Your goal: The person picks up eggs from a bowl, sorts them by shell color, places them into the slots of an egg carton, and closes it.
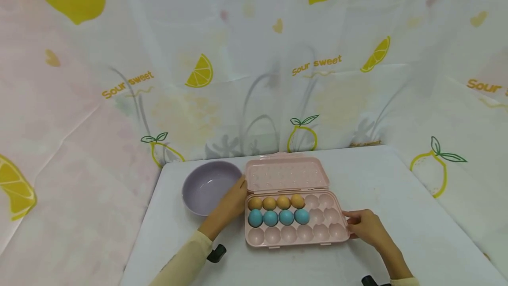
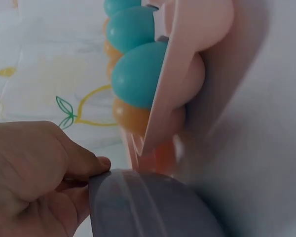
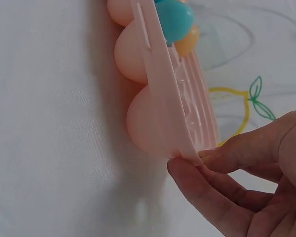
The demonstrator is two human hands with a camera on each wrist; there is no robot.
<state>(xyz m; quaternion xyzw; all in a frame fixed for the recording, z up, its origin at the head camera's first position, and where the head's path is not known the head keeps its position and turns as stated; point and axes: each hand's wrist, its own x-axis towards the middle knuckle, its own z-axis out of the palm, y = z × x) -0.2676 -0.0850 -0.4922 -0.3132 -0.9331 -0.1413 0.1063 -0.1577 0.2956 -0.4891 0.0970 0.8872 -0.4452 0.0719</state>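
A pink plastic egg tray (image 1: 289,242) lies with its hinged lid (image 1: 285,174) folded back behind it. Several yellow eggs (image 1: 269,203) fill part of its back row, and several blue eggs (image 1: 270,218) sit in the middle row; the front row of cups holds none. My left hand (image 1: 234,198) pinches the rim of a purple bowl (image 2: 143,202) between thumb and fingers, beside the tray's left end. At the opposite end, my right hand (image 1: 367,226) grips the tray's right edge, its thumb above and fingers beneath, as the right wrist view shows.
Both the bowl and the tray are on a table covered in white cloth (image 1: 397,189). Behind and at the sides hangs a lemon-printed sheet (image 1: 246,56). Dark camera mounts (image 1: 216,253) are strapped at the wrists.
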